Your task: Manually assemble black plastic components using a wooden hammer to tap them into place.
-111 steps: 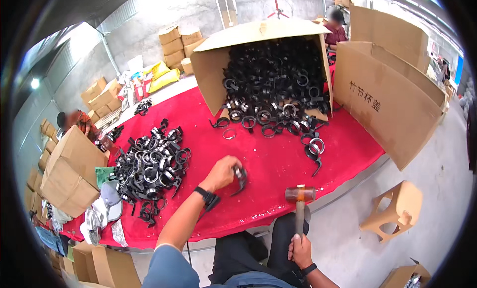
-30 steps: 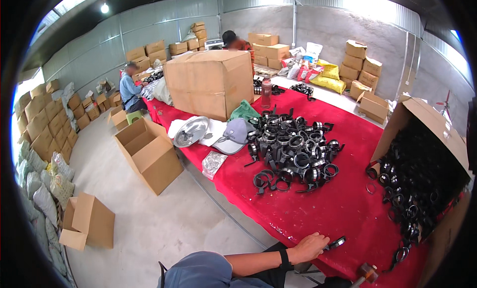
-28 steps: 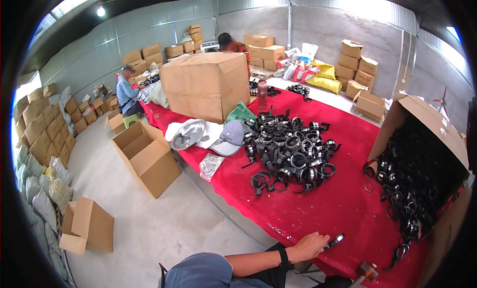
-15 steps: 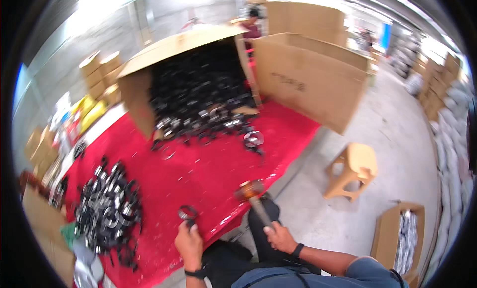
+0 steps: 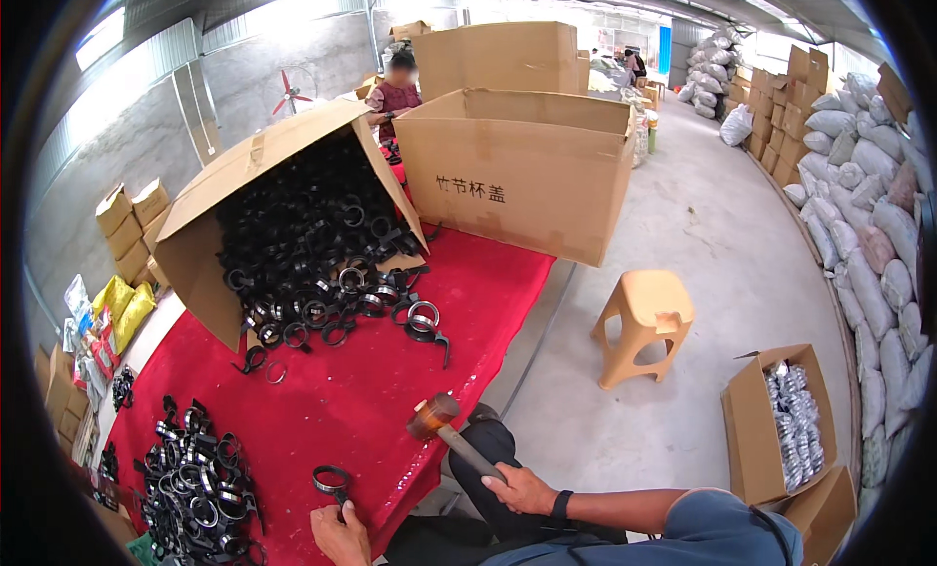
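Low on the red-covered table, my left hand (image 5: 342,535) grips the stem of a black ring with a handle (image 5: 330,481), its loop pointing away from me. My right hand (image 5: 523,490) is wrapped round the handle of a mallet (image 5: 435,417), whose brown head hovers at the table's right edge, apart from the ring. A pile of similar black rings, some with shiny metal bands (image 5: 198,483), lies left of my left hand. Many more spill from a tipped cardboard box (image 5: 259,161) farther back, with one silver-banded ring (image 5: 423,317) at the spill's right side.
A large open carton (image 5: 517,176) stands at the table's far right. On the floor to the right are a yellow stool (image 5: 646,322) and a box of silvery wrapped items (image 5: 793,424). Stacked sacks (image 5: 869,224) line the right side. Another person (image 5: 393,96) is behind the boxes.
My view has shifted, so the table and boxes appear farther left and lower. Both hands keep their hold on the ring and the mallet.
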A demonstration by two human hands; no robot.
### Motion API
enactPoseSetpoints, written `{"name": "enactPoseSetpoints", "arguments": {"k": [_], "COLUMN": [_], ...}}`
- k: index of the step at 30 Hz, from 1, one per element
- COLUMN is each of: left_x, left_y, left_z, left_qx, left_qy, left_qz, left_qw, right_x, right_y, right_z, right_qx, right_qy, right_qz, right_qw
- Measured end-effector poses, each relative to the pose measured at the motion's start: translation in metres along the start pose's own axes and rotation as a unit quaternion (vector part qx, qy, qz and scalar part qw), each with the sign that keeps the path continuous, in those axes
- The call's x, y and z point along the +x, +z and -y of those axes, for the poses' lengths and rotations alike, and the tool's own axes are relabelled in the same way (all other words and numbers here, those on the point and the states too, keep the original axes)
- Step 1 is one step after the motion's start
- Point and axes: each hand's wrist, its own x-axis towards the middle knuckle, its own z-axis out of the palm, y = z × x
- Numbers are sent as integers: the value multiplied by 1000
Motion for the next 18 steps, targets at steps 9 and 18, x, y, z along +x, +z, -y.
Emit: {"name": "enactPoseSetpoints", "arguments": {"k": [9,18], "left_x": [18,17], "left_y": [-8,-3], "left_z": [-4,-8], "left_qx": [16,-12], "left_qy": [-94,-95], "left_qz": [157,166], "left_qw": [983,981], "right_x": [3,2], "right_y": [-5,-3], "right_z": [5,-2], "right_qx": [2,1], "right_qy": [2,1], "right_qz": [8,1], "right_qw": [1000,1000]}}
